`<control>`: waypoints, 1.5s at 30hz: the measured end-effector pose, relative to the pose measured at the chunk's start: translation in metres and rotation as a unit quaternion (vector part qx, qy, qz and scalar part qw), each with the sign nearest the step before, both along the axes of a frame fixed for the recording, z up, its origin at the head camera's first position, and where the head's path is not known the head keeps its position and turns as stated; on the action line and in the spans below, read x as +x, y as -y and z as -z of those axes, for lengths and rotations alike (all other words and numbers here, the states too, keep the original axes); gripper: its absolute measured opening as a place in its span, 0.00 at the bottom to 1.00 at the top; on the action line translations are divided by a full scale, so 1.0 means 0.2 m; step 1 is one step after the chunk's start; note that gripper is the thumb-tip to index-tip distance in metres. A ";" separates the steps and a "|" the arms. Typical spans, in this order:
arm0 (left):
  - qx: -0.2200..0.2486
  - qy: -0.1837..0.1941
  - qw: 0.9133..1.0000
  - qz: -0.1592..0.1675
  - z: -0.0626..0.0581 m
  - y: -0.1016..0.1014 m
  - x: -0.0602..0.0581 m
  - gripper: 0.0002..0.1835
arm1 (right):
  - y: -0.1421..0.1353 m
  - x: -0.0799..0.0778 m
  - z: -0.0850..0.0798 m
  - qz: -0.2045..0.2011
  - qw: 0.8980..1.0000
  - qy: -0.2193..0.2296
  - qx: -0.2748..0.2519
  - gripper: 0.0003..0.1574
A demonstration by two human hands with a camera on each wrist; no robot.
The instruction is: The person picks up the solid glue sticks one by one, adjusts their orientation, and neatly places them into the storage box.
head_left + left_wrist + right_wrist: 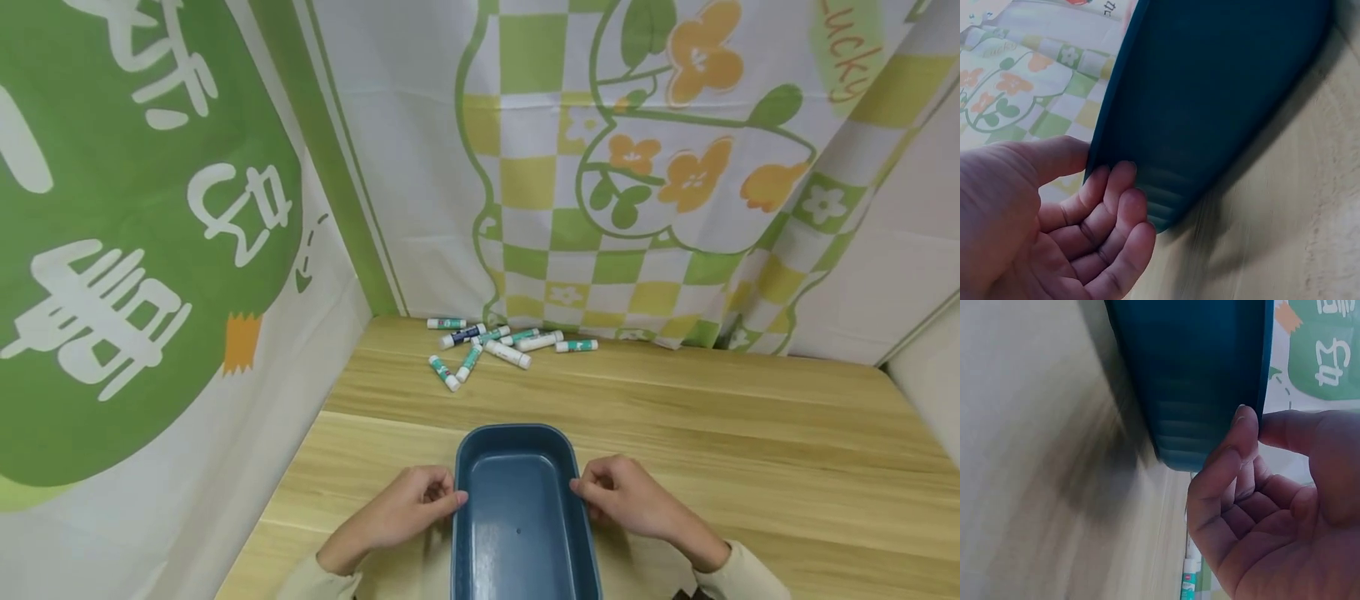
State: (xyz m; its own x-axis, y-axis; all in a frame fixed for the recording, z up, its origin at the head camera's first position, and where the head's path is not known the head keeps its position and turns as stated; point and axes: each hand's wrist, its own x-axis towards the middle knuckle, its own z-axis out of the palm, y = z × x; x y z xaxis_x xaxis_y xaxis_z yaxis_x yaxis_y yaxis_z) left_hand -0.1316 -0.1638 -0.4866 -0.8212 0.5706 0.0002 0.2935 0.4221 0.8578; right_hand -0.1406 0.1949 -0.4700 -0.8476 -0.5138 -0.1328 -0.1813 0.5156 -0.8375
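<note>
A dark blue rectangular plastic bin (517, 517) with rounded corners stands at the near edge of the table in the head view, its inside bare. My left hand (416, 504) pinches the bin's left rim, thumb over the top and fingers against the outer wall. On the opposite side my right hand (626, 496) pinches the right rim between thumb and index finger. Both wrist views show the bin's outer side wall close up, with the left hand (1079, 219) and the right hand (1272, 500) at its rim.
Several glue sticks, among them a white one (507, 354), a dark blue one (462, 336) and a teal one (444, 372), lie loosely grouped at the back of the wooden table (712, 433). Printed cloth (420, 167) hangs behind the table and along its left side.
</note>
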 end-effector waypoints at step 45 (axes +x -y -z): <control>-0.231 -0.171 0.958 -0.008 -0.10 -0.03 0.06 0.77 | 0.09 -0.74 -0.07 -0.001 0.978 -0.177 0.110 0.18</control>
State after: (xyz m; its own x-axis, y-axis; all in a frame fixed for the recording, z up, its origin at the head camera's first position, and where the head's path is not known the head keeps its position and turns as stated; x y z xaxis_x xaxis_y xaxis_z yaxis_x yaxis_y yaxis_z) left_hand -0.1194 -0.1574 -0.4661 -0.8269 0.5620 0.0209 0.5140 0.7401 0.4337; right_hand -0.2886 0.1775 -0.4551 -0.8596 -0.5073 0.0612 -0.4408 0.6757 -0.5909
